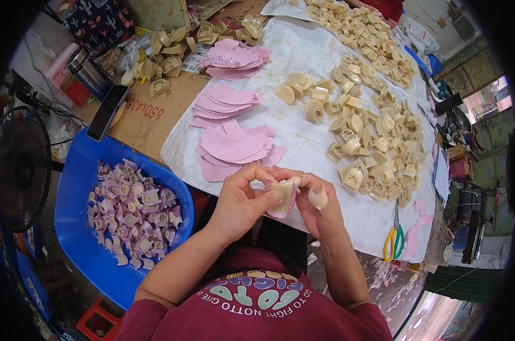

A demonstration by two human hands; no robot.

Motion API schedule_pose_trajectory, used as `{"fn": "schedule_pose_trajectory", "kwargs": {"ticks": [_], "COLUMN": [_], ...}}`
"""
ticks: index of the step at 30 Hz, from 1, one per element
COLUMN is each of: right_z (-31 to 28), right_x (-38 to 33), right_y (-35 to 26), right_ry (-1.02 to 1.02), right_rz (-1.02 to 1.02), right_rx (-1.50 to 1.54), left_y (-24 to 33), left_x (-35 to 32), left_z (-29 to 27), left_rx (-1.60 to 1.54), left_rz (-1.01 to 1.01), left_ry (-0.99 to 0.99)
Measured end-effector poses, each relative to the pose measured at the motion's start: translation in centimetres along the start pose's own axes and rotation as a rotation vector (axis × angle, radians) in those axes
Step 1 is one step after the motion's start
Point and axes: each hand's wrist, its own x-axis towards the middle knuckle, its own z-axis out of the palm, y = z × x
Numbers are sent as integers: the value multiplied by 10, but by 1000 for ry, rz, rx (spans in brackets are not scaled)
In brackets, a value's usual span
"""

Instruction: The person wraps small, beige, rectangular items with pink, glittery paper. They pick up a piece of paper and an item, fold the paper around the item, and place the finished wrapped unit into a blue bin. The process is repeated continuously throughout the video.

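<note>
Heel block [284,190], cream plastic half wrapped in pink covering, sits between both hands above the table [303,131] edge; left hand [240,202] and right hand [317,204] fingers pinch it closed. It looks light and rigid, the covering soft, so gripping the sides seems best

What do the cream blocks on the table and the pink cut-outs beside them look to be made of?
The cream heel-shaped blocks look like moulded plastic: matte, rigid, with hollow ribbed undersides. The pink flat cut-out pieces seem to be thin fabric or synthetic leather, since they lie limp in overlapping stacks; the far stack glitters. Both hands press one pink piece around a cream block.
</note>
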Motion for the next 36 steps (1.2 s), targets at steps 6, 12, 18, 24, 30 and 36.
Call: {"fn": "schedule_pose_trajectory", "kwargs": {"ticks": [6,12,18,24,30,36], "right_z": [-2,5,1,6,17,28], "right_x": [-7,2,7,6,2,1], "right_y": [10,2,3,7,15,22], "right_ry": [109,91,28,135,246,260], "right_rz": [-251,-301,-244,-337,-736,-351], "right_rx": [-737,-945,-954,-981,-1279,-574], "left_y": [5,-4,4,-5,-3,12], "left_x": [-6,-4,-2,-4,-8,-13], "left_z": [-3,-7,-13,-16,-11,-5], "left_rx": [-82,308,363,876,-425,-572], "left_rz": [-304,63,-32,413,-324,-179], "left_ry": [22,52,6,-3,-33,-83]}}
